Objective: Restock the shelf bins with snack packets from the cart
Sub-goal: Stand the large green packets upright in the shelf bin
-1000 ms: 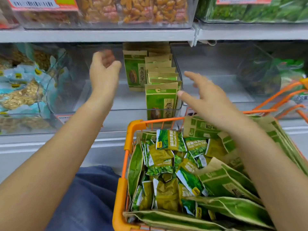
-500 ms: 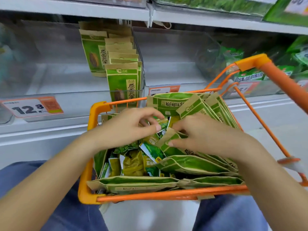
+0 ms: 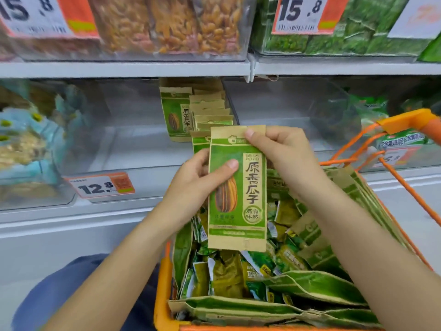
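I hold a green and tan sunflower seed packet [image 3: 241,201] upright above the orange cart [image 3: 164,295]. My left hand [image 3: 198,180] grips its left edge, thumb across the front. My right hand [image 3: 284,154] pinches its top right corner. Behind it, a row of the same packets [image 3: 210,113] stands in the clear shelf bin [image 3: 133,149]. The cart holds more large packets [image 3: 310,285] and several small green sachets [image 3: 226,275].
An orange price tag reading 12.8 [image 3: 100,186] sits on the bin front. A bin of blue-wrapped snacks [image 3: 26,139] is at the left. The upper shelf [image 3: 124,68] carries bins of nuts and green packs. The cart handle [image 3: 410,123] rises at right.
Both hands were down among the packets in the cart; they have now come up holding one large packet upright in front of the shelf bin. The view has tilted upward.
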